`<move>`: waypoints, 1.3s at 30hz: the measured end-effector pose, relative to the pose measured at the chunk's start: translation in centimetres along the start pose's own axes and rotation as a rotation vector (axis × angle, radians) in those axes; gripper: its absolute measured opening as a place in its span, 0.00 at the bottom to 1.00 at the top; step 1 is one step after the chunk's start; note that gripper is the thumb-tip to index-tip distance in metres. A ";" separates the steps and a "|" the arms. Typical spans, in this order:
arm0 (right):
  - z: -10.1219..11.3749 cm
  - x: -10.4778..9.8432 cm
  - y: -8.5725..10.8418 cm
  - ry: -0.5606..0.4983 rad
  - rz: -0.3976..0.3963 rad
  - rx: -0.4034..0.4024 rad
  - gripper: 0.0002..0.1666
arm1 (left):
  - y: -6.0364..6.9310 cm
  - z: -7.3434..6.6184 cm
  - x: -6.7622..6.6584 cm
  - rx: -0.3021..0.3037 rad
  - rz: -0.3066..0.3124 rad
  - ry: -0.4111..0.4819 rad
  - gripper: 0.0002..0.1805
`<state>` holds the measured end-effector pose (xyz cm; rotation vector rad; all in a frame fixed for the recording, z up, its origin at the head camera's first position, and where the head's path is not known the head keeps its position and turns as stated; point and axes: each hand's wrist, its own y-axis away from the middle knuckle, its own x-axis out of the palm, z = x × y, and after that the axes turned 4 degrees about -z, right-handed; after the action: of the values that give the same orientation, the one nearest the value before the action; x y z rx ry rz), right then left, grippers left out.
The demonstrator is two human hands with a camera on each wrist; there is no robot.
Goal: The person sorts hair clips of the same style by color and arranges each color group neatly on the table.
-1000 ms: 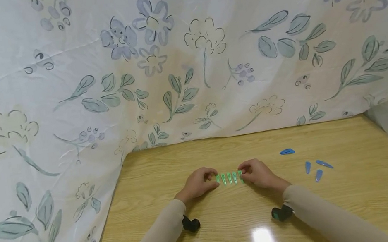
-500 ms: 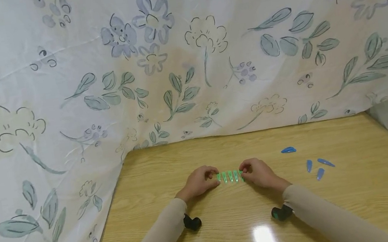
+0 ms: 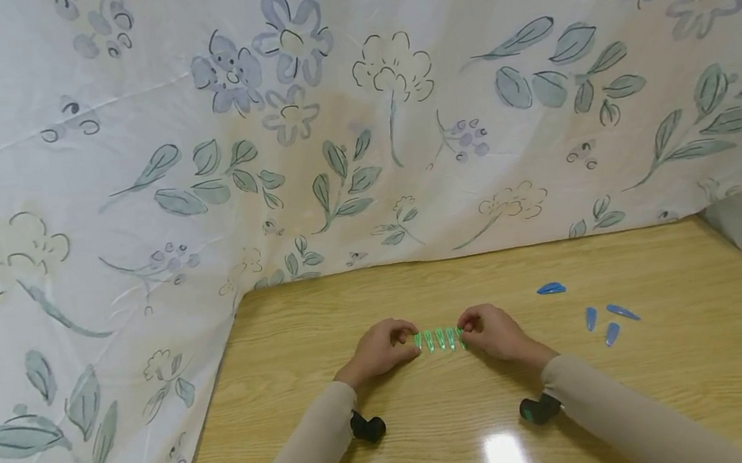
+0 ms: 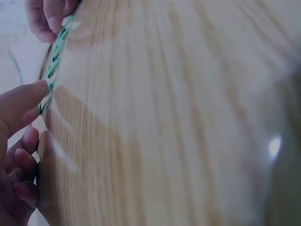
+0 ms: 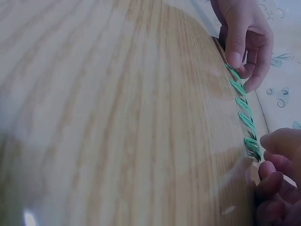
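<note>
Several green snap hair clips [image 3: 441, 339] lie side by side in a short row on the wooden table, their long sides facing each other. At the row's left end, my left hand [image 3: 383, 348] pinches the outermost clip between thumb and forefinger. My right hand [image 3: 496, 333] does likewise with the clip at the right end, which its fingers partly cover. In the left wrist view my left thumb [image 4: 28, 100] meets the near end of the green row. The right wrist view has my right thumb [image 5: 282, 143] against the nearest green clip [image 5: 252, 148].
To the right of my right hand lie several blue hair clips: a darker one [image 3: 551, 288] farther back and paler ones [image 3: 591, 318] nearer. The wooden table [image 3: 437, 430] meets a floral cloth [image 3: 350, 186] at its back and sides. Both wrists carry black cameras [image 3: 369, 428].
Both hands stay at the ends of the green row, almost still. The whole view shifts slightly with the head.
</note>
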<state>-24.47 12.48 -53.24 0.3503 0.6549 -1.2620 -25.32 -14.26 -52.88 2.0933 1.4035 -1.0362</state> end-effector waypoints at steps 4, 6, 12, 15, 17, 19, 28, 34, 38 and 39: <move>0.0 -0.1 0.1 -0.019 -0.001 -0.005 0.05 | 0.1 0.0 -0.1 0.001 0.002 0.014 0.15; 0.0 -0.2 0.1 -0.031 -0.002 -0.012 0.05 | 0.1 0.0 -0.2 -0.003 0.006 0.028 0.15; -0.3 -0.4 0.1 -0.098 0.022 0.001 0.07 | 0.2 0.0 -0.3 -0.033 0.023 0.055 0.17; -0.4 -0.7 0.1 -0.128 0.030 -0.004 0.08 | 0.2 -0.1 -0.4 -0.050 0.026 0.077 0.18; -0.5 -0.9 0.2 -0.140 0.035 -0.020 0.10 | 0.2 -0.2 -0.7 -0.062 0.022 0.097 0.18; -0.6 -1.1 0.3 -0.157 0.039 -0.017 0.11 | 0.2 -0.4 -0.9 -0.068 0.012 0.117 0.18; -0.7 -3.2 1.2 -0.199 0.055 0.000 0.14 | 0.1 -1.6 -1.9 -0.070 0.002 0.164 0.18; -0.9 -4.8 1.8 -0.153 0.044 -0.053 0.17 | -0.6 -2.8 -2.1 -0.028 -0.031 0.145 0.18; -1.4 -5.9 2.3 -0.092 0.006 -0.078 0.15 | -1.3 -4.1 -2.0 0.013 -0.054 0.146 0.19; -1.6 -6.1 2.5 -0.075 -0.001 -0.080 0.15 | -1.5 -4.4 -1.9 0.017 -0.055 0.147 0.19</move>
<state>-23.51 18.75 -50.89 0.2357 0.6388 -1.2403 -25.51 -11.79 -48.53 2.1934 1.5345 -0.9349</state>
